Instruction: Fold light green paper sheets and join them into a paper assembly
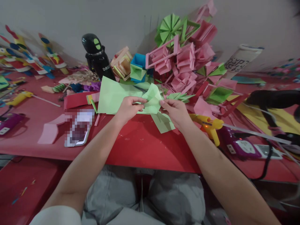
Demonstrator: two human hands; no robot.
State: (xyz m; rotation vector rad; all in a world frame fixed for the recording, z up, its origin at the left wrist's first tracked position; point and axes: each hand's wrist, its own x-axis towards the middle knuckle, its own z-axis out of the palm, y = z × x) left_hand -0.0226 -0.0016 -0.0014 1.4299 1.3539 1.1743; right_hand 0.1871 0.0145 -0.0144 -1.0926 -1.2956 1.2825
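Note:
Between my hands is a folded piece of light green paper (153, 97), held just above the red table. My left hand (131, 107) pinches its left edge. On the opposite edge, the thumb and fingers of my right hand (174, 112) are closed. A larger light green sheet (112, 97) lies behind and left of my left hand. Below the folded piece, a flat green paper strip (162, 122) rests on the red tabletop (145, 140), partly covered. A yellow glue gun (209, 125) lies right of my right wrist.
Pink and green folded paper shapes (185, 56) are piled at the back, beside a black bottle (97, 57). A phone (81, 128) and pink paper scraps (50, 132) lie left. Right are a purple power strip (242, 143) and cables. Another glue gun (20, 97) sits far left.

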